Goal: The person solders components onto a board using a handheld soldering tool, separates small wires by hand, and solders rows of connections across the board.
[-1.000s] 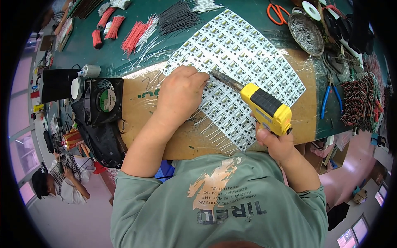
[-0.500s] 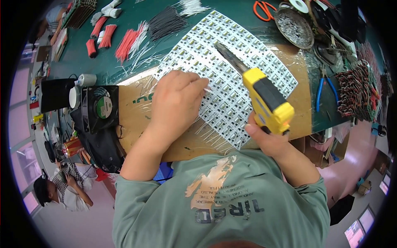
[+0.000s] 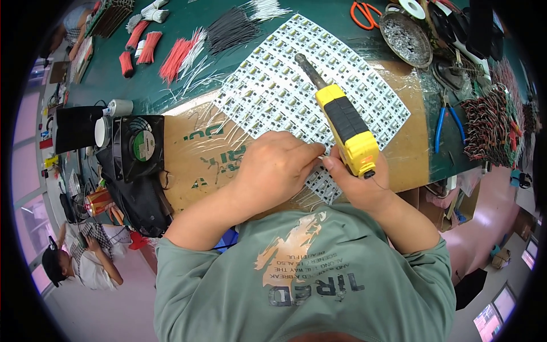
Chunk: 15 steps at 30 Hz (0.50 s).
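My right hand (image 3: 364, 179) grips a yellow and black soldering gun (image 3: 345, 122), its dark metal nozzle pointing away over a white sheet of small circuit boards (image 3: 268, 74). My left hand (image 3: 279, 168) is closed in a pinch above the near part of the sheet, its fingertips meeting my right thumb. A thin white wire seems to be in that pinch, mostly hidden by the fingers. Loose white wires (image 3: 231, 134) stick out along the sheet's left edge. Both hands cover part of the near boards.
The sheet lies on a brown board (image 3: 182, 165). Beyond are red wires (image 3: 174, 62), black wires (image 3: 231, 29), orange-handled scissors (image 3: 364, 14) and a round metal dish (image 3: 405, 40). Blue-handled pliers (image 3: 449, 122) and bundled wires (image 3: 493, 125) lie right; a black fan (image 3: 137, 148) stands left. Another person (image 3: 85, 259) sits left.
My left hand has moved right and nearer to me, up to my right thumb. The soldering gun has shifted slightly left and nearer, still in my right hand.
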Motion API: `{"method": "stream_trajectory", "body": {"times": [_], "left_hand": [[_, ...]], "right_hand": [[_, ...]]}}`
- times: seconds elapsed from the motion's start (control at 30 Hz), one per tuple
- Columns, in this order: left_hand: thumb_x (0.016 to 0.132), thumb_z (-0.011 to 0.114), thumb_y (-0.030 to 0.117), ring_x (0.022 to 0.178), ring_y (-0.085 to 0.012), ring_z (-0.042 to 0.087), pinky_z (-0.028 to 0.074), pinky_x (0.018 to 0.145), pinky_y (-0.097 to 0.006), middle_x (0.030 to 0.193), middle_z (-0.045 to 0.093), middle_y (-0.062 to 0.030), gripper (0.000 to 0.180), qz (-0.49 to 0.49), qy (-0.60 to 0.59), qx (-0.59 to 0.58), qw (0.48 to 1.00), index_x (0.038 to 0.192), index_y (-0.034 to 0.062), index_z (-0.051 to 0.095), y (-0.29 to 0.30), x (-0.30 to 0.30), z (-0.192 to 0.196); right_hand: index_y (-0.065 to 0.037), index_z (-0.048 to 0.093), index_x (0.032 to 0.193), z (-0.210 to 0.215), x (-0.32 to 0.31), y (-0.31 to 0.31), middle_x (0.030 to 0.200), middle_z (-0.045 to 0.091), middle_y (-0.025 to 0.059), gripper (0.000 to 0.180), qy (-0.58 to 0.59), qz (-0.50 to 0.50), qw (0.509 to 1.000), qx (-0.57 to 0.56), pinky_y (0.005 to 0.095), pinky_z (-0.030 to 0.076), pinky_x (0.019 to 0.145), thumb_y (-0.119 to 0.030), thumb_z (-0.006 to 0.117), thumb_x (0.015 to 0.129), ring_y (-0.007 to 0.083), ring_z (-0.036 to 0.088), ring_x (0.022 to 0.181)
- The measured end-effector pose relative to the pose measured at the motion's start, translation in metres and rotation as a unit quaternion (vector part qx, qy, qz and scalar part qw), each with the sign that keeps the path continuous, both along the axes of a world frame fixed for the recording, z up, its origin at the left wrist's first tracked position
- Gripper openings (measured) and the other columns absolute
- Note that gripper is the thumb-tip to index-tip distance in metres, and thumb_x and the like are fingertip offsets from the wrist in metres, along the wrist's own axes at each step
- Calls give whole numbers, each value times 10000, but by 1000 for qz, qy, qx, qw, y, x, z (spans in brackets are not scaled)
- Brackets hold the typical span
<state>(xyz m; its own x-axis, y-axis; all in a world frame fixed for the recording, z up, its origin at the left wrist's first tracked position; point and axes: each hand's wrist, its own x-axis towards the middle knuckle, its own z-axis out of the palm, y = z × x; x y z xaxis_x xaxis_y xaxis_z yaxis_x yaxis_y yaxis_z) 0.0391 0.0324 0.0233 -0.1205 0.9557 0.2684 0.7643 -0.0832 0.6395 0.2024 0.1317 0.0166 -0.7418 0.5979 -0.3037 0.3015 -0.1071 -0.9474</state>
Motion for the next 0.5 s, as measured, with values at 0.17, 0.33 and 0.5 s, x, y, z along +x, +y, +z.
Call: {"method": "stream_trajectory", "body": {"times": [0.17,0.33,0.5], "left_hand": [[729,690,98,617,-245,609,477,577,-369,639,607,-59,125,-4,-12,-2,1000,851,74,680,-1,0,-2],[706,726,49,681,-249,612,478,626,-356,715,625,-67,180,1,-62,15,998,881,61,684,3,0,4],[702,729,34,753,-240,609,485,666,-349,797,629,-60,179,-29,-66,52,996,873,64,684,3,-5,2]], "right_hand": [[22,488,1241,-12,5,-2,986,639,101,497,21,1,998,54,286,497,782,-62,709,804,149,619,873],[-2,552,1081,-4,2,-1,888,623,42,295,54,-18,998,9,255,488,702,-59,692,828,97,578,781],[-35,575,883,2,0,1,756,567,-24,105,71,-14,997,-16,211,437,611,-46,672,845,44,516,680]]}}
